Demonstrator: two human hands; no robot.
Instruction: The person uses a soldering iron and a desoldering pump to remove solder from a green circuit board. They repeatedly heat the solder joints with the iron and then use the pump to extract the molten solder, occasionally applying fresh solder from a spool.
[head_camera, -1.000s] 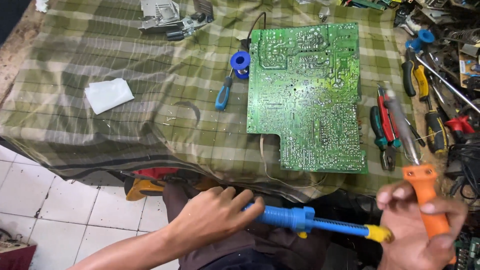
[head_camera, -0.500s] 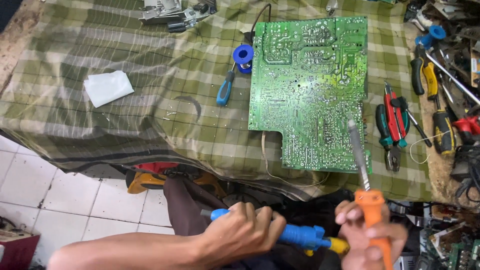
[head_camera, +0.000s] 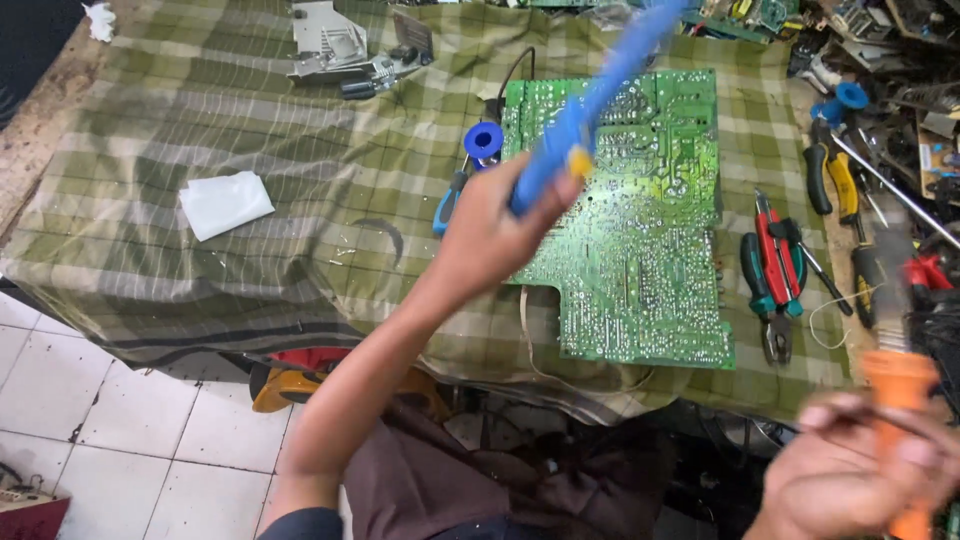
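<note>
Head view: your left hand (head_camera: 490, 235), at frame centre, is clenched around the blue desoldering pump (head_camera: 585, 105), its long axis slanting up-right over the green circuit board (head_camera: 640, 230). Lower right, your right hand (head_camera: 850, 470) grasps the orange-handled soldering iron (head_camera: 897, 330), upright, beside the board.

light: bright, even | shadows: soft | blur: both hands motion-smeared | edges: slightly bowed

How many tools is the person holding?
2. The left hand holds a blue tool up over the green circuit board; the right hand grips an orange-handled tool at lower right.
</note>
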